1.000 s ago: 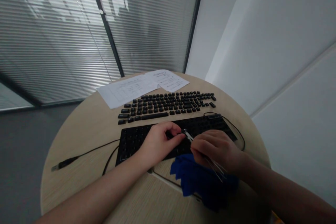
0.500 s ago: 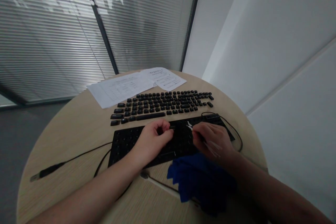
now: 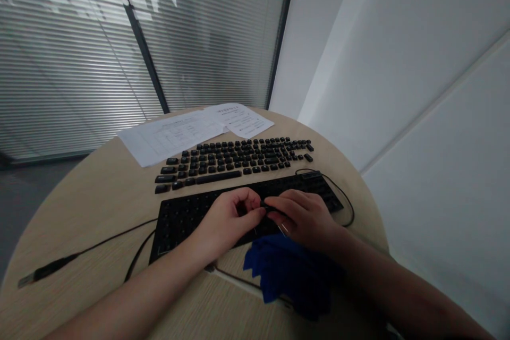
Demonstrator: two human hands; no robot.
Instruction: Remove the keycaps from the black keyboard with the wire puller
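My left hand (image 3: pixel 235 211) is closed in a pinch over the keyboard base (image 3: pixel 187 218), with a small black keycap (image 3: pixel 263 205) at its fingertips. Its fingers meet those of my right hand (image 3: pixel 300 215), which touch the same dark piece. Thin pale wires of a keycap puller (image 3: pixel 284 229) show beneath my right hand, closed around it; most of the tool is hidden. The black base has its keycaps off. Rows of loose black keycaps (image 3: pixel 235 156) lie just beyond it.
A blue cloth (image 3: pixel 287 276) and a thin brush (image 3: pixel 235 278) lie in front of the base. A USB cable (image 3: pixel 51 267) stretches left on the round wooden table (image 3: pixel 91 191). Printed papers (image 3: pixel 175 133) lie at the back, near the blinds and white wall.
My right hand has moved left, up against the fingertips of my left hand. The puller's pale tips no longer show. The whole view has shifted slightly.
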